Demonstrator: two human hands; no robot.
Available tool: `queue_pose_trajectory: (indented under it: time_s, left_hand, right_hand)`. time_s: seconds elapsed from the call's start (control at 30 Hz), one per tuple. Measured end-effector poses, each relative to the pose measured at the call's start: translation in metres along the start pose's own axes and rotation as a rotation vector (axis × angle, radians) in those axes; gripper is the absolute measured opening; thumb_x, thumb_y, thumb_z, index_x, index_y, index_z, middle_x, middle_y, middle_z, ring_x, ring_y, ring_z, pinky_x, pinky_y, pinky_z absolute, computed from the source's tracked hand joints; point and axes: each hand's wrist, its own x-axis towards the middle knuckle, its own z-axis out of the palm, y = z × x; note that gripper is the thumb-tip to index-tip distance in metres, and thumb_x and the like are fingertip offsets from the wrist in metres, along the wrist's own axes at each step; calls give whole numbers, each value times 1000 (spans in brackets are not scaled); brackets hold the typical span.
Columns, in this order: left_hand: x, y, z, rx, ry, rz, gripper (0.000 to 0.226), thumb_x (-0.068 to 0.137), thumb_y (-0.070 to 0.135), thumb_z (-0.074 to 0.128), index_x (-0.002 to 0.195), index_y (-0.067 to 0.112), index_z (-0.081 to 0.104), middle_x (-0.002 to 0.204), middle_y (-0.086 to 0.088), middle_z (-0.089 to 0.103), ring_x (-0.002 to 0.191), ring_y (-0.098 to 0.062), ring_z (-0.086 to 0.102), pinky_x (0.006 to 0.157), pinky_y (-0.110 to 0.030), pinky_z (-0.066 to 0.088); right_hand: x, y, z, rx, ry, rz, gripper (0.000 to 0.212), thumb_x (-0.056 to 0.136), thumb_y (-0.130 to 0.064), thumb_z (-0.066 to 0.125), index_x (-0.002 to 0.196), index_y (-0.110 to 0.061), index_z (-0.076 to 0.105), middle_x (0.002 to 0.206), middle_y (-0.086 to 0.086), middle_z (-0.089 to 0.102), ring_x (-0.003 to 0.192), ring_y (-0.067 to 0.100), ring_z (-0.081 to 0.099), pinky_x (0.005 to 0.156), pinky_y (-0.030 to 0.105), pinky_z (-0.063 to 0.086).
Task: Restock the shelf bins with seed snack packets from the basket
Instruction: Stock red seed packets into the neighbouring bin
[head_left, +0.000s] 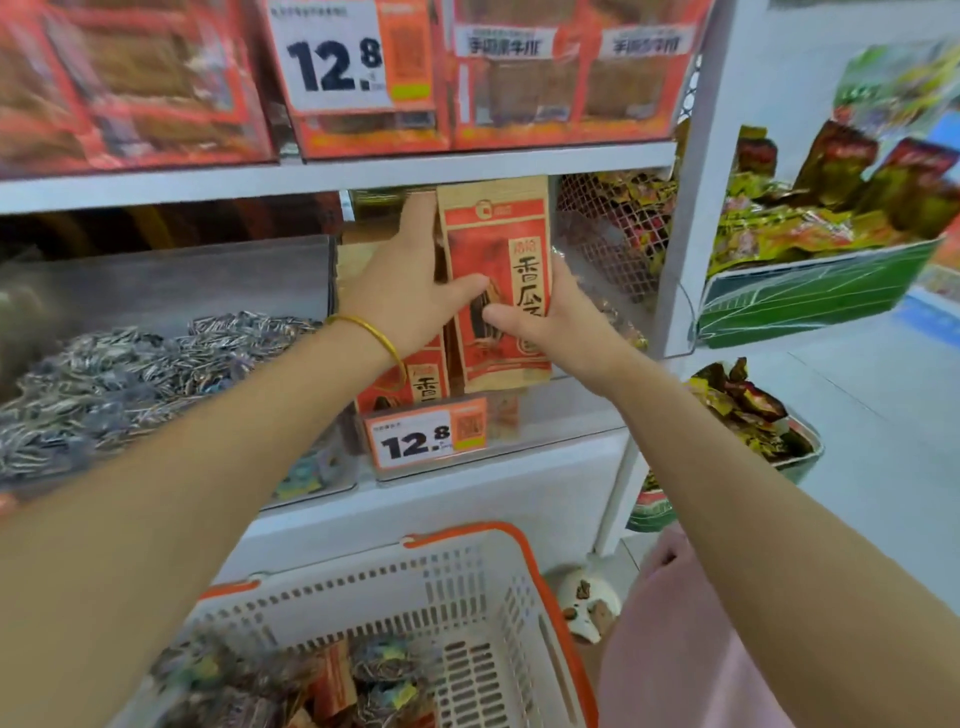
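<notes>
A tall kraft-and-red seed packet (493, 249) stands upright over the clear middle shelf bin (561, 415). My right hand (556, 317) grips its lower right edge, thumb across the front. On the packet's left side my left hand (405, 280) holds it too, fingers reaching up behind it and thumb on the front; a gold bangle circles that wrist. A second matching packet (415, 382) stands in the bin below my left wrist. The white basket (467, 587) with orange handles sits low in front, holding more seed packets (363, 670).
A 12.8 price tag (426, 434) hangs on the bin's front. The left bin holds loose striped sunflower seeds (130, 364). Red boxed snacks (156, 78) fill the shelf above. Wire and green racks of yellow-green packets (810, 228) stand to the right.
</notes>
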Motion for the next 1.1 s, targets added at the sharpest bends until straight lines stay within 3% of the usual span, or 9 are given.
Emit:
queue_pose_trajectory:
  time_s: [0.2,0.4,0.47,0.57,0.7,0.8,0.93,1.03,1.1]
  left_hand:
    - [3,-1,3,19,18,-53,81,82,13,69,143,18,17,130,-5,50,105,-22,60,89,-41,50]
    - [1,0,1,501,-156,-92,46,93,40,48,134,19,43,132,-5,52,121,-26,47,95,-40,37]
    - [1,0,-4,529,-163,-66,45,94,44,42,133,22,47,131,-6,52,122,-28,44,96,-42,34]
    - [-7,-5,-12,519,-79,-12,45,96,45,35,131,22,51,126,-6,54,119,-29,45,94,-44,36]
    - [-35,-23,-17,583,-5,27,54,93,45,19,115,20,61,119,-4,59,114,-26,49,91,-43,39]
    - [-49,-36,-16,611,-36,-16,58,94,47,14,134,23,48,140,-2,48,130,-22,41,104,-44,34]
    - [-47,-39,-16,569,-63,-29,61,92,46,13,138,20,43,142,-5,45,132,-23,38,108,-43,33]
    - [-47,-39,-15,564,-63,-28,63,91,47,12,138,20,43,143,-6,44,132,-23,37,109,-43,32]
    - [-48,-38,-15,562,-65,-24,62,91,46,12,138,20,42,143,-5,44,132,-23,37,109,-42,32]
  right_hand:
    - [11,1,4,-83,35,38,65,78,-21,75,128,-7,36,119,8,60,108,18,61,90,37,53]
    - [2,5,4,-334,-105,149,98,52,-56,84,129,-14,41,120,2,59,110,17,59,91,41,53]
    - [-1,-5,0,-261,-79,215,86,72,-48,75,138,-17,30,125,2,52,113,17,55,89,43,53]
    - [-3,-15,-3,-241,-20,182,58,91,-41,56,138,-20,30,105,-2,55,97,16,60,78,44,57]
    - [-11,-9,4,-400,52,96,44,95,-18,54,134,-17,35,89,-8,57,80,7,57,65,24,47]
    - [-20,0,9,-525,72,92,45,93,-12,55,133,-15,35,99,1,60,88,19,58,72,35,46]
    - [-27,18,15,-820,27,203,31,96,-20,49,124,-11,41,116,12,63,102,32,59,84,45,49]
    - [-24,-1,17,-462,172,-27,76,89,-14,61,149,-22,15,147,6,38,131,18,38,103,28,34]
    - [-15,-17,21,-512,221,-219,73,91,-13,57,151,-21,15,154,4,24,141,15,21,108,22,23]
